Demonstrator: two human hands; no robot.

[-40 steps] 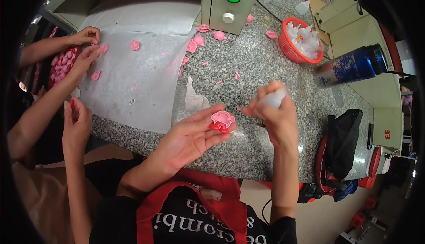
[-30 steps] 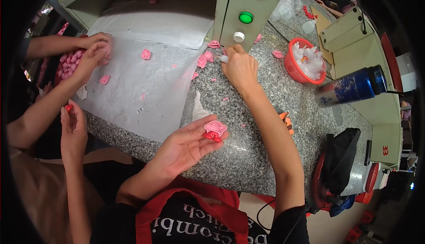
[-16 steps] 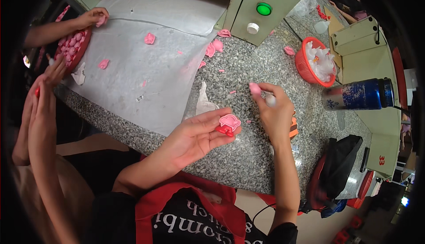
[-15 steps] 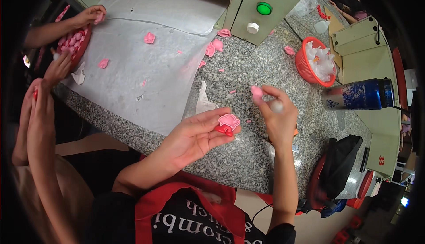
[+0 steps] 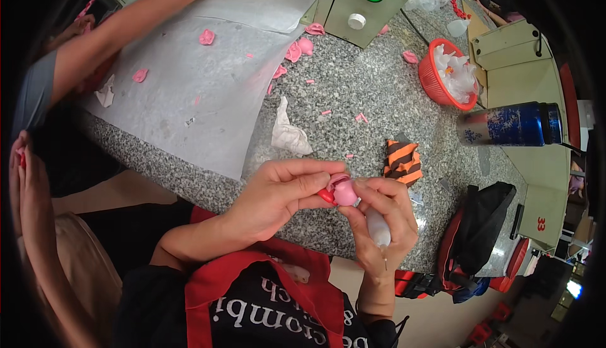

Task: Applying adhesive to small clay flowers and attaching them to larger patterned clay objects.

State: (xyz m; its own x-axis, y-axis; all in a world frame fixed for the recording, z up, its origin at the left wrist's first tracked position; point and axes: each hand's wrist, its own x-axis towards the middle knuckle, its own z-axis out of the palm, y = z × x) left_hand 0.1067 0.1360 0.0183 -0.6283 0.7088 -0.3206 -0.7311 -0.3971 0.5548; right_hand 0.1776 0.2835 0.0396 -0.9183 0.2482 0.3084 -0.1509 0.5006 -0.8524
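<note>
My left hand (image 5: 271, 199) pinches a small pink-and-red moulded piece (image 5: 326, 195), its red part showing beside the thumb. My right hand (image 5: 396, 212) presses a rounded pink piece (image 5: 345, 192) against it with thumb and forefinger. The two pieces touch, and fingers partly hide where they meet. Tucked in my right palm is a small white squeeze bottle (image 5: 379, 229) with a thin needle-like tip pointing toward my wrist. Just beyond the hands lies a crumpled white tissue (image 5: 290, 133). An orange-and-brown striped packet (image 5: 403, 162) rests beyond my right hand.
Pink pieces (image 5: 206, 36) lie on a white sheet (image 5: 221, 108) and the speckled stone table (image 5: 372, 89). To the right are a red basket (image 5: 435, 86) of white plastic, a blue bottle (image 5: 505, 127) and a black bag (image 5: 483, 228). A co-worker's arm (image 5: 139, 26) reaches across at left.
My right hand has come left and down, bringing its pink piece against the one in my left hand. The striped packet is now uncovered. A co-worker's arm now stretches over the sheet.
</note>
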